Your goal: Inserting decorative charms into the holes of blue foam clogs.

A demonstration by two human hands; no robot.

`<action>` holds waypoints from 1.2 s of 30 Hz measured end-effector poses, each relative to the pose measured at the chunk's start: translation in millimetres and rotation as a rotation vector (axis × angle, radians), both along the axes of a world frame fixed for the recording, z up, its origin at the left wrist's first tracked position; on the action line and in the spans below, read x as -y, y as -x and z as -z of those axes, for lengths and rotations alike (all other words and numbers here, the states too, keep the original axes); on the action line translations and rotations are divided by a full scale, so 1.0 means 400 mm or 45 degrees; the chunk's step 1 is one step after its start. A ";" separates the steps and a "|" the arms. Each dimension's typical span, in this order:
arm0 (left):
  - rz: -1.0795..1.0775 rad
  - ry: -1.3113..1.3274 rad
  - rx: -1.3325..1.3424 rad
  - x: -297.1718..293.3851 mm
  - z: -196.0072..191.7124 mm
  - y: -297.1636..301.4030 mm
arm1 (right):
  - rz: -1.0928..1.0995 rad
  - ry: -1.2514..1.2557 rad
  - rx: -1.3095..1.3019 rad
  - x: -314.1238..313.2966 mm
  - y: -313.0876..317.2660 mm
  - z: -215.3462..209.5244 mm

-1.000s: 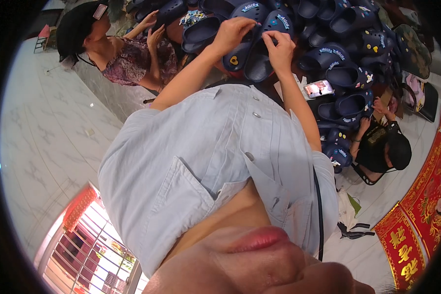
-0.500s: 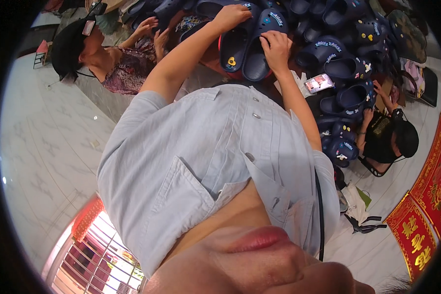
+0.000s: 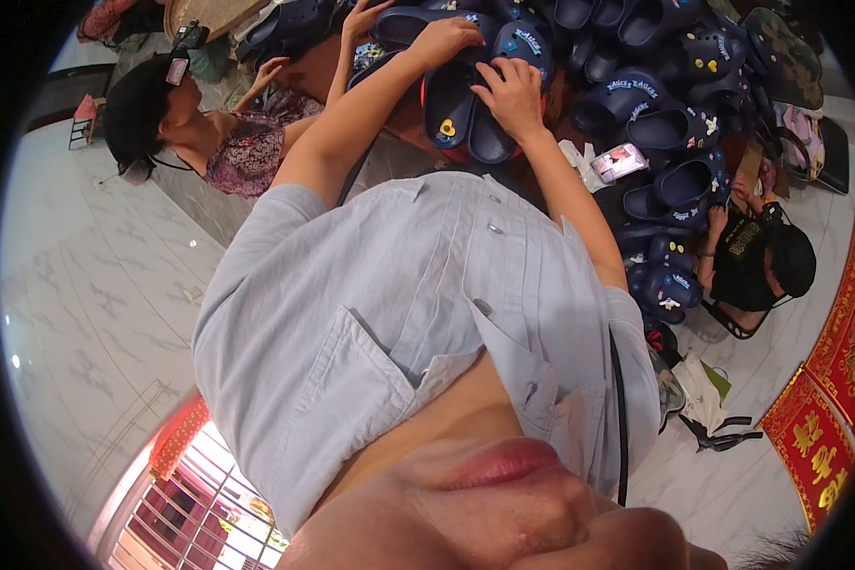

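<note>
A pair of dark navy clogs lies side by side in front of me, toes away. The left clog point(image 3: 446, 100) has a yellow flower charm near its heel; the right clog point(image 3: 490, 142) carries blue charms on its toe. My left hand point(image 3: 449, 40) is over the left clog's upper, fingers bent and drawn together; whatever they pinch is too small to make out. Across the right clog's opening lies my right hand point(image 3: 513, 98), thumb and fingers apart, touching the clog.
Many more navy clogs point(image 3: 627, 95) are heaped to the right and beyond. A lit phone point(image 3: 619, 162) lies beside the pile. One person point(image 3: 256, 142) in a patterned top sits at the left, another person point(image 3: 750, 256) in black at the right. A red banner point(image 3: 817, 446) stands at far right.
My right hand has moved left, from the right clog's outer side to over its opening. My left hand stays nearly in place. The person at the left has raised an arm toward the clogs.
</note>
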State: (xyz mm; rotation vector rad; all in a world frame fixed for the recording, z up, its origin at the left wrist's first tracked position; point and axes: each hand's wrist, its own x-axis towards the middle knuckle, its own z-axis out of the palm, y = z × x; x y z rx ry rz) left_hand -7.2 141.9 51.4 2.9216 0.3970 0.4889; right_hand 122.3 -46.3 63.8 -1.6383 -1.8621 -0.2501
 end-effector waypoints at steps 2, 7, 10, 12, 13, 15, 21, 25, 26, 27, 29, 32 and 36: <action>0.035 0.002 0.107 -0.002 0.003 0.002 | -0.006 0.010 0.026 -0.007 0.005 0.001; 0.065 -0.026 0.049 -0.011 -0.026 0.002 | 0.053 0.117 0.144 -0.024 0.010 -0.012; 0.012 -0.046 -0.010 0.014 -0.047 0.001 | 0.098 0.076 0.164 -0.037 0.003 0.006; 0.024 -0.010 0.108 -0.004 -0.010 0.028 | 0.104 0.102 0.159 -0.051 0.024 -0.006; 0.022 0.019 0.149 -0.002 -0.002 0.034 | 0.116 0.099 0.148 -0.058 0.028 -0.009; 0.047 0.001 0.180 0.005 -0.002 0.032 | 0.149 0.149 0.154 -0.068 0.029 -0.008; -0.023 0.100 0.206 0.036 -0.012 0.036 | 0.189 0.213 0.162 -0.076 0.037 -0.002; -0.058 0.043 0.187 0.028 -0.009 0.038 | 0.194 0.225 0.186 -0.085 0.034 0.006; -0.060 0.039 0.188 0.027 -0.008 0.037 | 0.200 0.220 0.192 -0.086 0.034 0.007; -0.063 0.035 0.187 0.026 -0.005 0.037 | 0.197 0.223 0.192 -0.086 0.035 0.007; -0.063 0.033 0.188 0.023 0.000 0.037 | 0.211 0.211 0.198 -0.085 0.036 0.007; -0.065 0.059 0.180 0.027 0.003 0.038 | 0.212 0.199 0.197 -0.080 0.036 0.006; -0.112 0.047 0.114 0.025 0.013 0.043 | 0.198 0.194 0.196 -0.076 0.041 0.002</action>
